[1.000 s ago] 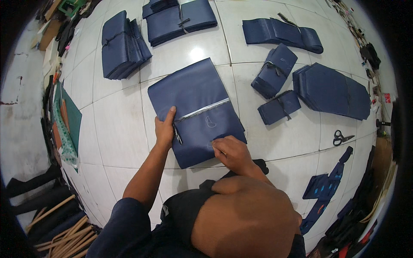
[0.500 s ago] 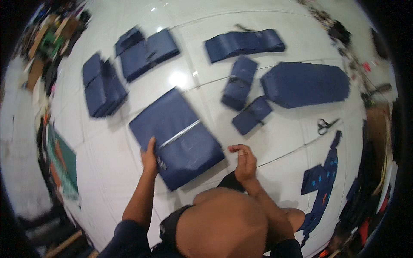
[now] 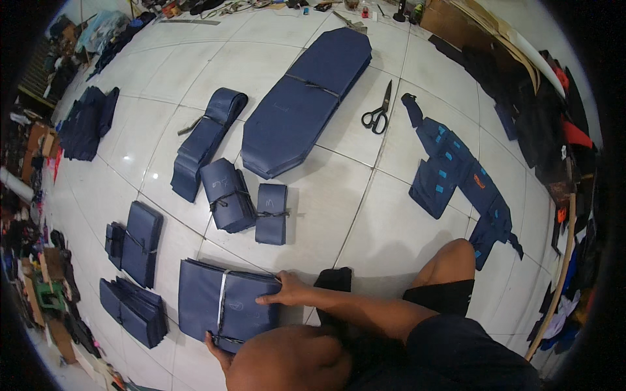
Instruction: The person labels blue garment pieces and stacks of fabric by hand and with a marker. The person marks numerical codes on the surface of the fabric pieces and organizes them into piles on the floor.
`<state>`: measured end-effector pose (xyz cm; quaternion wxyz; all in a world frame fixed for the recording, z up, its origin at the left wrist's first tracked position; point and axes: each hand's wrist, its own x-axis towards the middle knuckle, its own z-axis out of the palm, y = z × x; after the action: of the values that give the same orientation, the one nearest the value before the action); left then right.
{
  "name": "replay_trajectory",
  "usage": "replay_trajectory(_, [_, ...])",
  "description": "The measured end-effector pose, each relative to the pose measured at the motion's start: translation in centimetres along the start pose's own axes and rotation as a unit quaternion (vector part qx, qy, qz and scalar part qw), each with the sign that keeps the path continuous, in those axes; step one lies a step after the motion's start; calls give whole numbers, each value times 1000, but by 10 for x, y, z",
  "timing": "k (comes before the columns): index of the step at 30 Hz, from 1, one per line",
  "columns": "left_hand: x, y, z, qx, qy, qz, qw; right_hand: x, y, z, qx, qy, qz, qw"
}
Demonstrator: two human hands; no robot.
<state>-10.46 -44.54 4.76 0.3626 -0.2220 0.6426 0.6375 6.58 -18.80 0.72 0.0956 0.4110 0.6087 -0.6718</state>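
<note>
My right hand point(image 3: 285, 291) is pinching the right edge of a big blue bundle point(image 3: 241, 287), thumb laid on top and fingers wrapped over the side. My left hand point(image 3: 220, 353) is at its near edge, by the knot, but my knee point(image 3: 287, 358) hides most of it, so I can't tell how tightly those fingers are closed. The bundle sits flat on the tile floor point(image 3: 352, 202) right in front of me, with a shiny strip point(image 3: 222, 296) around its middle.

I'd call this the handling-and-squaring step: bundle already tied, just getting a hold on two sides. Next move, I reckon, calls for an even grip so the layers don't slip.

Just left of it there's a fanned bundle point(image 3: 134, 313) and a flat bundle point(image 3: 141, 242) a bit farther off. On the far side: a small bundle point(image 3: 271, 218), a thick bundle point(image 3: 228, 195) and a long stack point(image 3: 303, 107). Scissors point(image 3: 378, 117) lie far right, near a patched cloth point(image 3: 460, 163).
</note>
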Motion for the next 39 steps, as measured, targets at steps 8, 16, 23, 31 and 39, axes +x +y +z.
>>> replay_trajectory(8, [-8, -5, -4, 12, 30, 142, 989, -2, 1, 8, 114, -32, -13, 993])
replay_trajectory(16, [-52, 20, 0, -34, 25, 235, 971, -36, 10, 21, 309, -123, -21, 943])
replay_trajectory(23, [-119, 75, 54, -53, 49, 301, 951, -52, -40, -3, 305, -114, -200, 924])
replay_trajectory(31, [-76, 128, 261, -70, -113, 343, 930, -57, -135, -188, 286, 92, -326, 897])
replay_trajectory(39, [-17, 111, 494, -98, -344, 182, 916, -43, -178, -373, 211, 280, -275, 895])
